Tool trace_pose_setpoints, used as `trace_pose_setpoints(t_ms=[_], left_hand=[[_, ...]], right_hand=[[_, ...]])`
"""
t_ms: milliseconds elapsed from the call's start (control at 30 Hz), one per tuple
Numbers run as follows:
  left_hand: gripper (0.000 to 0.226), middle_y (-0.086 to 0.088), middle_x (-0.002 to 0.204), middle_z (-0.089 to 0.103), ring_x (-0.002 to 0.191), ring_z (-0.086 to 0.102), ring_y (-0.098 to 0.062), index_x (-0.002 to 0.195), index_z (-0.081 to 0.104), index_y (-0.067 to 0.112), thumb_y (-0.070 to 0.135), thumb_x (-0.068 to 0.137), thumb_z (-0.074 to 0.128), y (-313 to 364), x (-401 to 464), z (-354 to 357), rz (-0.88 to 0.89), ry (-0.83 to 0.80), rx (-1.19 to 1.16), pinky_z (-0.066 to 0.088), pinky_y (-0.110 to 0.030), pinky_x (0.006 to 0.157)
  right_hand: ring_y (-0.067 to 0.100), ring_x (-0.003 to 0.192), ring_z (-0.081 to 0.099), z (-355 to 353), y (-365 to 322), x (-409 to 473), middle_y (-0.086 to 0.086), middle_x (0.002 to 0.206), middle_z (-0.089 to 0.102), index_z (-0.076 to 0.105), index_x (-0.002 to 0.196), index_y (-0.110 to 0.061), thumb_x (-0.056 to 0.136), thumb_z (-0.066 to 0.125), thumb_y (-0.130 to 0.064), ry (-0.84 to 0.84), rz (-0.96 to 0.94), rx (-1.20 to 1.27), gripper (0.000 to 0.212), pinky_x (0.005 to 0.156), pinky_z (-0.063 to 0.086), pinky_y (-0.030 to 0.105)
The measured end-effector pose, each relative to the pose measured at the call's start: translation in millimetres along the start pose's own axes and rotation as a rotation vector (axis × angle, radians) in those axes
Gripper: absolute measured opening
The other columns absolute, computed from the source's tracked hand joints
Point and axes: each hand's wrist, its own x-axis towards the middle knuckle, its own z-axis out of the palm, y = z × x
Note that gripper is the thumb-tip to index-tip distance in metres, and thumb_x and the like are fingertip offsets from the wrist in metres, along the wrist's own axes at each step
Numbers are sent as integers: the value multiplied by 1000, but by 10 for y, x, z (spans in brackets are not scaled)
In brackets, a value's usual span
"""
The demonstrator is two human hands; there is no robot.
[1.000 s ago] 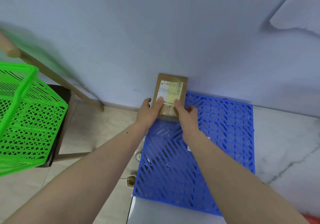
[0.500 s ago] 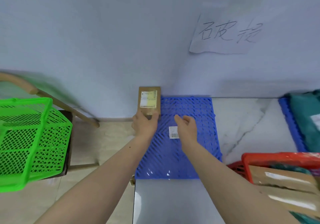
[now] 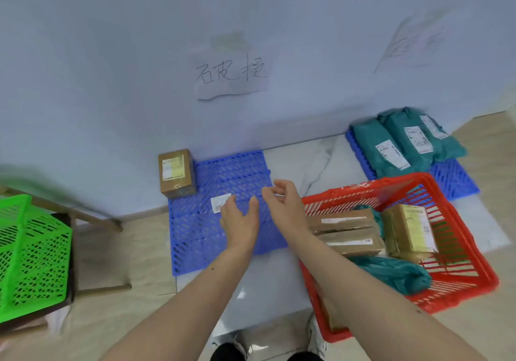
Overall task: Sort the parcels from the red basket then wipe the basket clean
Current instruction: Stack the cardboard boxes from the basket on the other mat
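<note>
1. Red basket (image 3: 472, 251): plastic lattice, upright on the floor at right, open top.
2. Basket contents: two flat brown boxes (image 3: 346, 232) side by side, a taller brown box (image 3: 409, 232) with a yellow label to their right, and a green bag (image 3: 396, 272) in front.
3. Brown box (image 3: 176, 172): labelled, standing at the far left corner of the blue mat (image 3: 231, 170), against the wall.
4. Green bags (image 3: 405, 142): stacked on a second blue mat (image 3: 452, 176) beyond the basket.

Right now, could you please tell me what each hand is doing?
Left hand: open, holding nothing, above the blue mat.
Right hand: open, fingers loosely curled, holding nothing.
</note>
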Motion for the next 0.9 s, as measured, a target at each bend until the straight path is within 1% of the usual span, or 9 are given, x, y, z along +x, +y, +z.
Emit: trace_pose_setpoints(t_ms=[100,233,367,467,533,600,667,800,900], left_hand=[[53,-13,139,52,131,46,-30,137,50,4,31,94,63,108,-316,374,71,16,7,35,-49,112],[36,-13,124,61,117,56,-29,124,60,3,22,93,66,186,-656,803,155,26,34,43,-46,104],[21,-5,96,69,96,65,-26,101,65,15,32,90,66,30,-978,1080,19,-107,56,51,-39,90],[17,-2,93,69,97,66,-26,95,62,19,36,92,63,-145,-1206,1158,-112,-196,65,52,-39,89],[28,-2,99,68,99,66,-26,95,61,21,48,88,60,-272,-1318,1181,-200,-272,79,53,-37,88],[47,-4,103,66,101,66,-27,92,60,25,67,73,54,-451,-1356,1218,-278,-307,51,56,-44,91],[54,-7,110,66,104,65,-27,94,60,26,74,70,49,-610,-1356,1234,-316,-342,65,55,-45,95],[70,-3,121,64,111,62,-21,118,61,21,76,79,42,-633,-1411,1185,-333,-394,69,51,-43,101],[57,-2,124,62,114,59,-20,128,57,19,62,96,40,-571,-1469,1170,-339,-419,44,49,-42,102]], right_hand=[[10,92,63,-583,119,24,-5,106,64,55,125,-17,93,66,-30,30,28,-8,36,89,51,29],[6,94,61,-1295,292,93,-8,102,62,56,122,-16,95,63,-33,-26,68,-95,32,81,46,21],[13,105,56,-1724,563,59,-3,119,61,56,122,-19,96,60,-39,-135,181,-250,34,85,43,28],[19,110,55,-1872,781,-36,4,127,60,57,127,-14,97,58,-38,-217,308,-364,38,95,46,34],[23,108,56,-1920,958,-117,10,128,62,59,123,-13,96,58,-37,-272,410,-428,36,102,48,41],[27,117,56,-1952,1117,-210,12,135,59,56,132,-12,95,60,-39,-329,515,-451,46,104,46,40],[29,127,52,-1968,1222,-305,13,142,53,45,144,-7,95,58,-47,-377,657,-458,65,102,44,36],[28,126,52,-1942,1310,-398,11,141,54,47,143,-12,96,52,-55,-419,813,-357,63,101,42,35],[27,121,56,-1913,1338,-409,11,134,58,53,136,-12,94,55,-57,-393,829,-331,62,104,45,36]])
